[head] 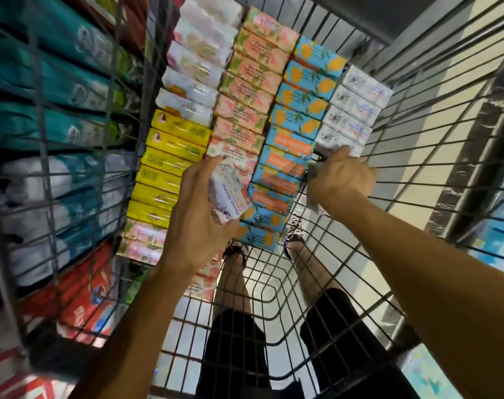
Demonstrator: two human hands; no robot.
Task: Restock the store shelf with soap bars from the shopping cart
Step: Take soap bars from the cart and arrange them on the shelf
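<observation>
Soap bars in rows inside wire cart, left hand gripping one.

Both bare arms are extended forward and downward.
The left hand is seen from the back, its fingers curled round a white soap bar that is gripped against the palm. The right hand is held further forward, knuckles up, its fingers bent down out of sight; what is grasped there is blurred and cannot be told.
</observation>
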